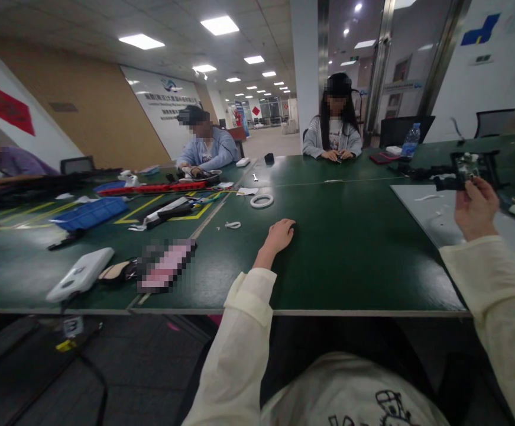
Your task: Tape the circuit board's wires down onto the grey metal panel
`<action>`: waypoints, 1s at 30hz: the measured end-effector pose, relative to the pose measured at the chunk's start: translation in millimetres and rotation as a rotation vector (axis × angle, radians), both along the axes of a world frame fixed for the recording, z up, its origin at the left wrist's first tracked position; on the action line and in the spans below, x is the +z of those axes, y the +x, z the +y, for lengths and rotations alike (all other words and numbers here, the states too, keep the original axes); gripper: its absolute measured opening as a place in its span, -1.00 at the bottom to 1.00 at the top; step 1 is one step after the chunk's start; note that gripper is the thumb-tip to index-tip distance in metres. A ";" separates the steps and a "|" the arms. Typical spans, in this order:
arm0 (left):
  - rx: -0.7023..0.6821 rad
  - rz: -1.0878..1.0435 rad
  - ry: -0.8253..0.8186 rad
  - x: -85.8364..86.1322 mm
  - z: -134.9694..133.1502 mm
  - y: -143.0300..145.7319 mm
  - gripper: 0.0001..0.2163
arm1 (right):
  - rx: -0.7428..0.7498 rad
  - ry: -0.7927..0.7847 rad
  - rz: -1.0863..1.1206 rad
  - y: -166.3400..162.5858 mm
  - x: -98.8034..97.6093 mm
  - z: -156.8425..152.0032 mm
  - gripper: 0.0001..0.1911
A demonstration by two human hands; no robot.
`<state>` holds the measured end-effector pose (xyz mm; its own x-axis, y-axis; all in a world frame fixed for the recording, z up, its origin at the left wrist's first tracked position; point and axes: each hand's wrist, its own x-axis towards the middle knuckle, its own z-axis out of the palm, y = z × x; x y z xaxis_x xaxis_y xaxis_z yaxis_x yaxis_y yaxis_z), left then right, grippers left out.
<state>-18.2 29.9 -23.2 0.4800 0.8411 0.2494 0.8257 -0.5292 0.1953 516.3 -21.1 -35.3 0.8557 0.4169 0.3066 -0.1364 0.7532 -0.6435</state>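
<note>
On the green tabletop (328, 254) my left hand (280, 235) rests loosely, its fingers extended and nothing visible in them. Raised above the right side of the table, my right hand (476, 207) grips a black device with an exposed circuit board (466, 167). Black arms or straps stick out from both sides of it, and its exact kind is unclear. Under that hand lies a grey mat (423, 207) with small white scraps on it. A roll of white tape (261, 201) lies beyond my left hand, and a small white loop (233, 225) is to its left.
To the left are a pink phone (168, 266), a white power bank (81, 273) with a cable, a blue tray (91, 213) and a black-and-white tool-like item (168, 211). Two people sit across the table, another at far left. A water bottle (411, 142) stands at back right.
</note>
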 end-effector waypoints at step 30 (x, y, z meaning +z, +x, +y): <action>0.050 -0.530 -0.211 2.1 0.1 17.7 -0.71 | 1.358 -0.619 -0.837 -233.7 11.9 -7.9 -0.64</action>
